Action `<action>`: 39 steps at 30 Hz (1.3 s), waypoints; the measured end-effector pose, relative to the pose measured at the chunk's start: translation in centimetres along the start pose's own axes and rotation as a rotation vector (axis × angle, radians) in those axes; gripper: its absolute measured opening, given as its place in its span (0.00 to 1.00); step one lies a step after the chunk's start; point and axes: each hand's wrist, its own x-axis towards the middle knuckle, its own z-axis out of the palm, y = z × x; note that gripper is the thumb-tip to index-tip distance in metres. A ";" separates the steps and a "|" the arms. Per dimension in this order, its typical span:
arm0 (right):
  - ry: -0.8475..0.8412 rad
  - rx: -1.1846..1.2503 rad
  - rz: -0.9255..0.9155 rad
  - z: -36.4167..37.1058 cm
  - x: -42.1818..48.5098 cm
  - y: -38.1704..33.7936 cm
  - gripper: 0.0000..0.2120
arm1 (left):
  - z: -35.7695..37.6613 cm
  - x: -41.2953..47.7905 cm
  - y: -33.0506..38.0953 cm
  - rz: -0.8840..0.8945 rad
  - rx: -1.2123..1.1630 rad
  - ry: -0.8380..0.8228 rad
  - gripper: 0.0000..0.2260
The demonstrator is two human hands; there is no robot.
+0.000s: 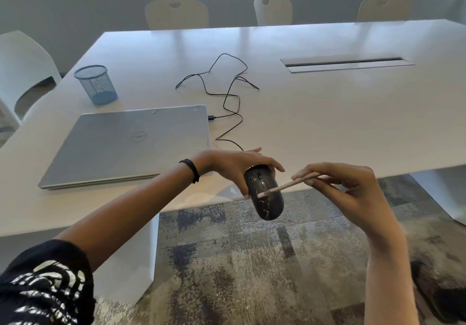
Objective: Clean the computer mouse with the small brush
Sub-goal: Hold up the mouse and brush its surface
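The left hand [234,163] grips the black computer mouse [269,206] from above and holds it in the air at the near edge of the white surface [327,123]. The right hand [348,186] pinches the small brush [285,186], whose tip touches the mouse's top. Behind lie a closed laptop [126,145], a looping black cable [227,92] and a blue mesh cup [95,85].

Laptop [131,143] near left on the table [327,123], pen cup [96,85] beyond it, cable [228,92] right of the laptop, hatch [346,63] far right, chairs [273,9] behind the table, mouse [264,198] in left hand [234,165] over the near edge, brush [287,186] in right hand [348,186], tip on mouse.
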 end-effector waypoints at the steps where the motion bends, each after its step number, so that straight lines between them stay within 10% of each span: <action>1: -0.014 -0.018 0.006 -0.1 0.0 0.0 0.07 | 0.0 0.0 0.0 0.001 0.000 0.001 0.37; 11: -0.034 -0.050 0.056 -0.2 0.2 0.1 0.08 | 0.1 -0.1 0.0 0.003 -0.007 0.004 0.36; 21: 0.387 0.193 0.171 1.1 1.3 2.3 0.13 | 0.1 0.0 0.5 0.004 -0.032 0.009 0.33; 39: 0.348 0.253 0.385 0.3 0.6 4.2 0.11 | 0.2 -0.1 0.7 0.006 -0.016 0.002 0.36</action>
